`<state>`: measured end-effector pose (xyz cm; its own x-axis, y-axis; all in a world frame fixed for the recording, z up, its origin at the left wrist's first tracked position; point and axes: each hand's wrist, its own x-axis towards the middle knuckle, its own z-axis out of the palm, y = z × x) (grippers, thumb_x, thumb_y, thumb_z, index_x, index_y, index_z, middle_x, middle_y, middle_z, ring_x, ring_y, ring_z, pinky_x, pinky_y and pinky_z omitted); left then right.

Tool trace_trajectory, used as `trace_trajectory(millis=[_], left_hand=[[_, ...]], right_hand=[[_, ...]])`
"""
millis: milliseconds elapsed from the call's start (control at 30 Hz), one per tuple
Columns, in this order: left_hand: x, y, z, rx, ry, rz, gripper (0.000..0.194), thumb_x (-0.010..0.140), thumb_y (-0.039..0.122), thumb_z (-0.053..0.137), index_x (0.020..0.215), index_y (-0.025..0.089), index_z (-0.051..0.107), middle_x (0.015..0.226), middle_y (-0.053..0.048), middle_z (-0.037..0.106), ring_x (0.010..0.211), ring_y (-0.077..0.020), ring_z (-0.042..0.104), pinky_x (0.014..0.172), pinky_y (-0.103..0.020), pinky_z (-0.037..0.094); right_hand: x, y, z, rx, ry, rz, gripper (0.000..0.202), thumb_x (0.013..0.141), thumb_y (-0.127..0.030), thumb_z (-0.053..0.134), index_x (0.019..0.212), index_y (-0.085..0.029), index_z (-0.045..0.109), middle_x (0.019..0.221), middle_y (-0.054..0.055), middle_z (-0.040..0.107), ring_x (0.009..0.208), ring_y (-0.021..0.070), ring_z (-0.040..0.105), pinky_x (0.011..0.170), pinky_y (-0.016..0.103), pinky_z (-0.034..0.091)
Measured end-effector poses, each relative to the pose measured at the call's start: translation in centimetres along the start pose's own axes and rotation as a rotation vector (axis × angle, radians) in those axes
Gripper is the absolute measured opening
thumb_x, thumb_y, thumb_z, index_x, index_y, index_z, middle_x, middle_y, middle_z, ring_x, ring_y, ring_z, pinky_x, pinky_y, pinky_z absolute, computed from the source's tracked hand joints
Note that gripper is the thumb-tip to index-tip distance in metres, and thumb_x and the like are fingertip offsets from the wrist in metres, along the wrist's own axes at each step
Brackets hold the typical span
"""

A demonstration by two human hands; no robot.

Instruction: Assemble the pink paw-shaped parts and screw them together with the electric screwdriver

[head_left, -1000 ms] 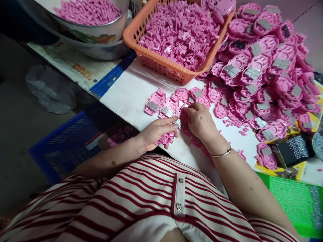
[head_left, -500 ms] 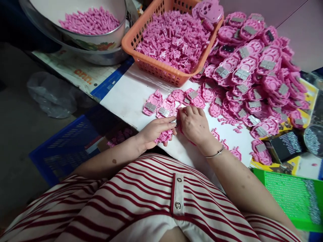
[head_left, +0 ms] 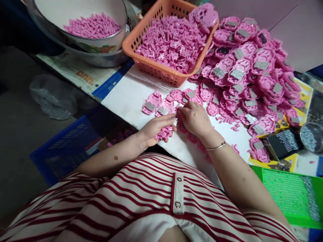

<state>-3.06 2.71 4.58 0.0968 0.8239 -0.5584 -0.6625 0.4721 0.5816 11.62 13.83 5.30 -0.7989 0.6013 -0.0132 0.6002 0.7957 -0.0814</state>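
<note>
My left hand [head_left: 155, 129] is cupped at the near edge of the white board [head_left: 121, 97], holding a heap of small pink plastic pieces [head_left: 164, 133]. Close beside it, my right hand [head_left: 195, 117] bends over the row of pink casings, fingers pinched together and pointing down; what they hold, if anything, is hidden. Left of the fingertips lie pink casings with metal plates, one [head_left: 152, 102] at the row's end and another [head_left: 164, 107] next to it. More casings run partly beneath my right hand and wrist.
An orange basket [head_left: 156, 69] of small pink parts stands behind my hands. Pink rods [head_left: 92, 26] fill a bowl at the back left. Casings [head_left: 242, 70] are piled at the right, near a black box [head_left: 281, 144] and green tray [head_left: 282, 191].
My right hand has shifted slightly up and its wrist has turned, showing more casings beneath it. My left hand stays nearly in place with its pieces. The view has shifted slightly.
</note>
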Motion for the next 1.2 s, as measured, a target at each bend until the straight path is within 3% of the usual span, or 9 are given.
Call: trace_trajectory(millis=[133, 233, 367, 567, 800, 1033, 1200], left_hand=[[0.2, 0.0, 0.1, -0.073, -0.004, 0.028, 0.034, 0.099, 0.031, 0.051, 0.126, 0.013, 0.058, 0.067, 0.000, 0.062, 0.042, -0.0106, 0.057, 0.031, -0.017, 0.039], [0.3, -0.1, 0.4, -0.093, -0.015, 0.025, 0.036, 0.101, 0.040, 0.045, 0.118, 0.013, 0.062, 0.073, -0.001, 0.063, 0.042, -0.0102, 0.057, 0.031, -0.018, 0.041], [0.3, -0.5, 0.8, -0.067, -0.097, -0.010, 0.038, 0.102, 0.042, 0.042, 0.111, 0.013, 0.064, 0.072, -0.001, 0.060, 0.041, -0.0100, 0.056, 0.031, -0.020, 0.043], [0.0, -1.0, 1.0, -0.027, -0.141, -0.089, 0.034, 0.100, 0.038, 0.046, 0.091, 0.012, 0.066, 0.067, -0.001, 0.060, 0.039, -0.0099, 0.056, 0.027, -0.017, 0.037], [-0.3, -1.3, 1.0, 0.001, -0.088, -0.022, 0.009, 0.088, 0.018, 0.065, 0.084, 0.010, 0.065, 0.072, -0.003, 0.066, 0.042, -0.0074, 0.055, 0.030, -0.014, 0.038], [-0.6, -1.2, 1.2, -0.026, -0.079, -0.038, 0.019, 0.094, 0.024, 0.058, 0.086, 0.010, 0.068, 0.071, -0.004, 0.066, 0.042, -0.0080, 0.055, 0.030, -0.014, 0.040], [-0.8, -1.6, 1.1, -0.027, -0.089, -0.041, 0.008, 0.087, 0.013, 0.062, 0.084, 0.010, 0.069, 0.070, -0.003, 0.066, 0.041, -0.0083, 0.056, 0.030, -0.015, 0.042]], right_hand=[[-1.4, -1.1, -1.7, 0.331, 0.220, -0.056, 0.035, 0.096, -0.035, 0.048, 0.108, -0.012, 0.071, 0.106, 0.016, 0.066, 0.097, 0.0248, 0.060, 0.086, 0.040, 0.049], [-3.1, -2.8, -2.6, 0.555, 0.176, -0.182, 0.031, 0.093, -0.039, 0.057, 0.109, -0.016, 0.071, 0.102, 0.012, 0.066, 0.095, 0.0217, 0.061, 0.085, 0.038, 0.052], [-4.2, -3.5, -2.2, 0.682, 0.122, -0.222, 0.026, 0.095, -0.033, 0.054, 0.104, -0.016, 0.072, 0.101, 0.012, 0.068, 0.093, 0.0197, 0.064, 0.082, 0.036, 0.053], [-5.6, -2.0, -1.2, 0.868, 0.149, -0.023, 0.019, 0.092, -0.034, 0.061, 0.105, -0.023, 0.070, 0.096, 0.006, 0.069, 0.091, 0.0166, 0.065, 0.084, 0.033, 0.052], [-6.8, -2.2, 0.1, 1.107, 0.243, 0.263, 0.026, 0.083, -0.040, 0.071, 0.102, -0.022, 0.068, 0.097, 0.005, 0.066, 0.086, 0.0164, 0.065, 0.079, 0.035, 0.055], [-7.4, -2.5, 0.2, 1.179, 0.256, 0.332, 0.017, 0.081, -0.033, 0.073, 0.094, -0.022, 0.069, 0.088, 0.002, 0.068, 0.078, 0.0131, 0.063, 0.073, 0.031, 0.053], [-7.8, -3.8, 0.5, 1.049, 0.387, 0.354, 0.016, 0.081, -0.034, 0.073, 0.088, -0.021, 0.066, 0.083, 0.001, 0.068, 0.072, 0.0122, 0.062, 0.070, 0.029, 0.052]])
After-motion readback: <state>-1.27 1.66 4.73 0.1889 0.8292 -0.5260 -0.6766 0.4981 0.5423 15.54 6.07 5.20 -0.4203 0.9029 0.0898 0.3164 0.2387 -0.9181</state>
